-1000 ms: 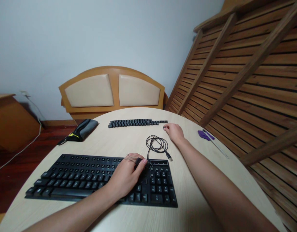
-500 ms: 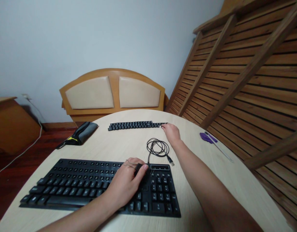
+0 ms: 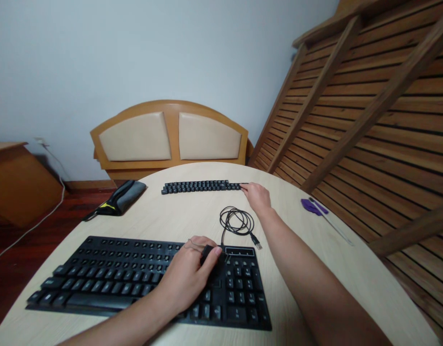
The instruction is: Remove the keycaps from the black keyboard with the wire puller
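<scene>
Over the black keyboard (image 3: 109,302), my left hand (image 3: 187,271) is closed round a keycap puller (image 3: 207,251) with a black handle. Thin wire loops stick out on either side of that hand. The keyboard's upper rows show bare switches, while the lower rows and number pad still carry caps. At the far side of the table my right hand (image 3: 258,196) pinches at the right end of a line of loose black keycaps (image 3: 196,186). A keycap seems to be between its fingertips, mostly hidden by them. A coiled USB cable (image 3: 236,221) runs from the keyboard's back edge.
A dark pouch with a yellow patch (image 3: 122,198) lies at the table's left edge. Towards the right edge are a purple cloth (image 3: 311,206) and a thin white stick (image 3: 333,223) lying across it. A wooden slatted frame (image 3: 369,125) leans beyond the round table (image 3: 185,218).
My right hand stays at the end of the keycap line with only a slight finger shift. My left hand keeps its grip. The whole view has shifted slightly.
</scene>
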Motion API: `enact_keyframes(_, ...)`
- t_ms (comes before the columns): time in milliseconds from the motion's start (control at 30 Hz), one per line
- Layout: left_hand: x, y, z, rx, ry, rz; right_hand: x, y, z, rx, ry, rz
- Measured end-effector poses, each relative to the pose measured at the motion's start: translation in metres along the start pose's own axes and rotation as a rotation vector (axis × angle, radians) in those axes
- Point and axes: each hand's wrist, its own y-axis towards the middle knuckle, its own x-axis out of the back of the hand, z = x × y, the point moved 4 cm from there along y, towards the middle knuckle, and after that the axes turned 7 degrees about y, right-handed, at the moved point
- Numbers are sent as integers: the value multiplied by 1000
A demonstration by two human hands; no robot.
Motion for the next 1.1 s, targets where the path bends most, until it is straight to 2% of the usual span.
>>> enact_keyframes(333,1,0,-1,9,3,7,0,0,1,-2,6,18)
enact_keyframes(667,2,1,-3,-12,19,13,15,-15,10,-65,-6,70)
enact_keyframes(767,3,1,-4,-30,22,13,28,-32,18,-72,-13,119)
enact_keyframes(900,2,1,-3,-37,42,2,54,-73,34,-57,26,143)
enact_keyframes(1033,1,0,-4,-54,75,-20,77,-122,53,72,171,199)
enact_keyframes(1100,3,0,-6,-59,94,-19,85,-144,63,213,404,252)
